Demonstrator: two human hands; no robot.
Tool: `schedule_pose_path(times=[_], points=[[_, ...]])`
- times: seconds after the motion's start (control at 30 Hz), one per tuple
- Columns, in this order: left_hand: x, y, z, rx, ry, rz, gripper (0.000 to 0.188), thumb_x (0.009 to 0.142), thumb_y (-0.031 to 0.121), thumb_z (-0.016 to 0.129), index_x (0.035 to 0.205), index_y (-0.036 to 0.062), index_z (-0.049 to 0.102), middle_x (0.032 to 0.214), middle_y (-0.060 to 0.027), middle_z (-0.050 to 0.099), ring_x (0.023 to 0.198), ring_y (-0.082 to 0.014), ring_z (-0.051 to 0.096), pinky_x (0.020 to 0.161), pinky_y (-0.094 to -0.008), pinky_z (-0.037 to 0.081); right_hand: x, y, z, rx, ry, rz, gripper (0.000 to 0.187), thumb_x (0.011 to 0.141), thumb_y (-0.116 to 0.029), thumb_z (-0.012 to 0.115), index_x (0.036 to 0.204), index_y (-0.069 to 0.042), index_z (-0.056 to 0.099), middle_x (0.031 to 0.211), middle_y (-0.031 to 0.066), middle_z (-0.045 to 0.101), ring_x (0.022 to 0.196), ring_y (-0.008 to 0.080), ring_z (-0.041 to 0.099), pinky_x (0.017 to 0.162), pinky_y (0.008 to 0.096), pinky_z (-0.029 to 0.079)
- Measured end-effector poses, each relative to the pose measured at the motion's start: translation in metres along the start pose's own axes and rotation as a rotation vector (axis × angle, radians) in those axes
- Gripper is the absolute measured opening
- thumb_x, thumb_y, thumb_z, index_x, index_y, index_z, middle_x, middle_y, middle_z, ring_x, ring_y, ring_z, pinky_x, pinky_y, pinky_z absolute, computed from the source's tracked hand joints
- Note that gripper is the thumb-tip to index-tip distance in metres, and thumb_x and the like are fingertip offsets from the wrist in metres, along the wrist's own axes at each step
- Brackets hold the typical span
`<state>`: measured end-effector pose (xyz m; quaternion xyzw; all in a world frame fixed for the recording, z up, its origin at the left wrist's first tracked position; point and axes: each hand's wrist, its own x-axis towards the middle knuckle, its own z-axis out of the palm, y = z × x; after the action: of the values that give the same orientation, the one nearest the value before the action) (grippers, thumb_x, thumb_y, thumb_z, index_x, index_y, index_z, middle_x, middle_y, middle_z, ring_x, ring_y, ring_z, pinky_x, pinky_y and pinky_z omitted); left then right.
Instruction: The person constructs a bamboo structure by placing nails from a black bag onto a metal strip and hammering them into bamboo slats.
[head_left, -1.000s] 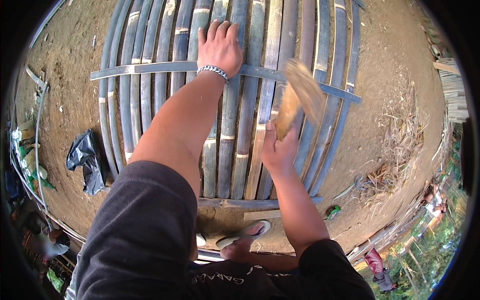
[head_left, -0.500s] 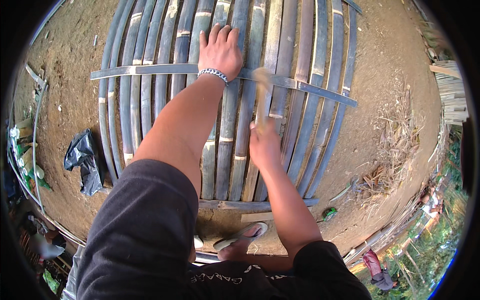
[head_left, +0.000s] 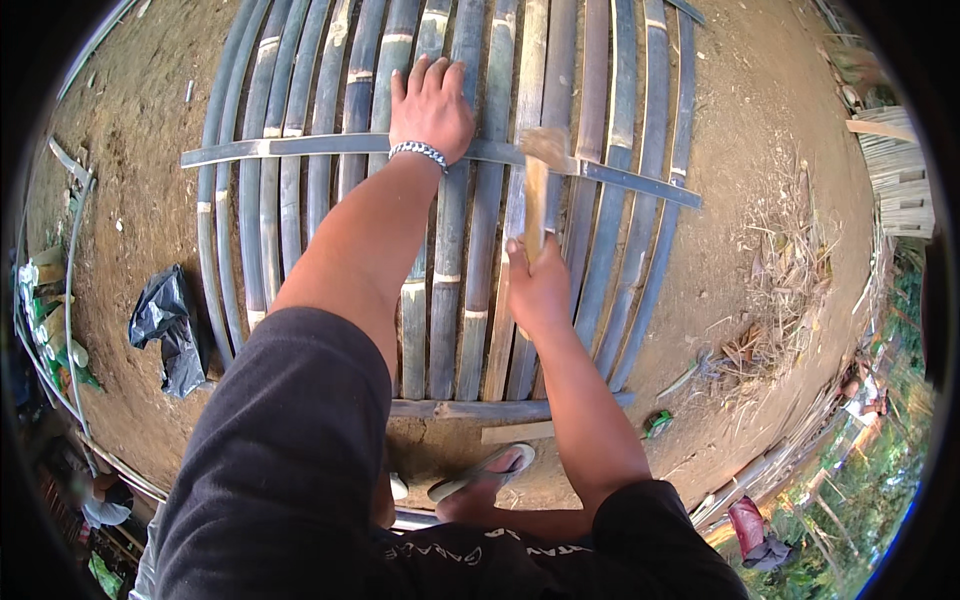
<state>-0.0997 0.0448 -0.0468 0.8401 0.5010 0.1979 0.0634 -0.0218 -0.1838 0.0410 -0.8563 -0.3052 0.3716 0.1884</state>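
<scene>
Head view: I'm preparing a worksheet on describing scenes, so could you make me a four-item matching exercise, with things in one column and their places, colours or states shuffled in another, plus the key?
Things
1. left hand
2. plastic bag
3. mallet
4. chain bracelet

Places, colours or states
A. silver-coloured
B. gripped by the right hand
C. laid over the bamboo slats
D. on the ground, left of the slats

Right pairs: 1-C, 2-D, 3-B, 4-A

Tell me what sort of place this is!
Probably an outdoor yard: bare dirt surrounds the bamboo slats, dry leaves lie at the right, and green plants show beyond.
</scene>
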Motion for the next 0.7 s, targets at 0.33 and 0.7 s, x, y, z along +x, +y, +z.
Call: schedule_pose_path(times=[0.33,0.7], points=[[-0.001,0.002,-0.008,-0.111,0.066,0.016,0.043,0.098,0.018,0.05,0.141,0.0141,0.051,0.144,-0.0081,0.056,0.144,-0.0304,0.041,0.123,-0.054,0.024,-0.069,0.108,-0.066,-0.058,0.029,-0.074,0.033,0.1,-0.03,0.062,0.116,-0.001,0.059,0.097,0.0266,0.069,0.093,0.0473,0.068,0.079,0.0523,0.052],[-0.148,-0.088,-0.183,-0.08,-0.393,0.344,0.046,0.097,0.021,0.058,0.14,0.007,0.049,0.143,-0.0164,0.053,0.142,-0.0358,0.042,0.122,-0.0488,0.029,-0.155,0.199,-0.199,-0.541,-0.258,-0.096,0.038,0.102,-0.032,0.057,0.127,-0.004,0.052,0.093,0.0269,0.069,0.089,0.0479,0.067,0.078,0.0561,0.051]])
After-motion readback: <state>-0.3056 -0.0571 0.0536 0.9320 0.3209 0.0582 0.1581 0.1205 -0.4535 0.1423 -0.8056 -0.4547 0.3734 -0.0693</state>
